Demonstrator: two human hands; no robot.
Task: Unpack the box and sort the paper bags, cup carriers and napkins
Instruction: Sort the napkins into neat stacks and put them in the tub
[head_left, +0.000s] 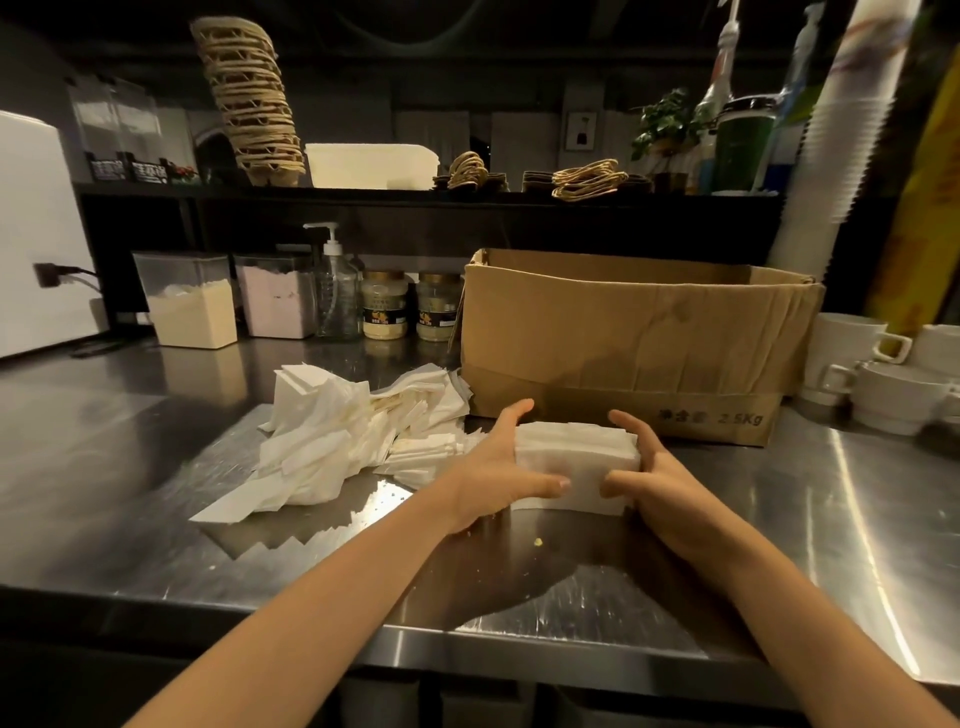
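1. Closest in, two bare forearms were stretched out over the steel counter (156, 467).
2. A squared-up stack of napkins (576, 454) was clasped between both hands. It sat on the counter just in front of the box.
3. The left hand (498, 457) was wrapped round the stack's left end, with the thumb laid along the near face and the fingers reaching over the far side.
4. The right hand (670, 483) was set pretty much the same way on the right end, so the stack was gripped from both sides.
5. Just left of that, a messy heap of loose napkins (337, 436) was spread over the counter.
6. Behind the hands, the cardboard box (623, 338) stood upright with its top open. What was inside couldn't be seen.
7. White mugs (883, 374) were piled right of the box.
8. Further back on the left, two clear tubs (192, 301), a pump bottle (335, 291) and two jars (384, 306) were lined up.
9. Up on the shelf (415, 200), a tall leaning tower of cup carriers (249, 104) was stacked, and paper bags (587, 179) with twine handles were laid flat further right.
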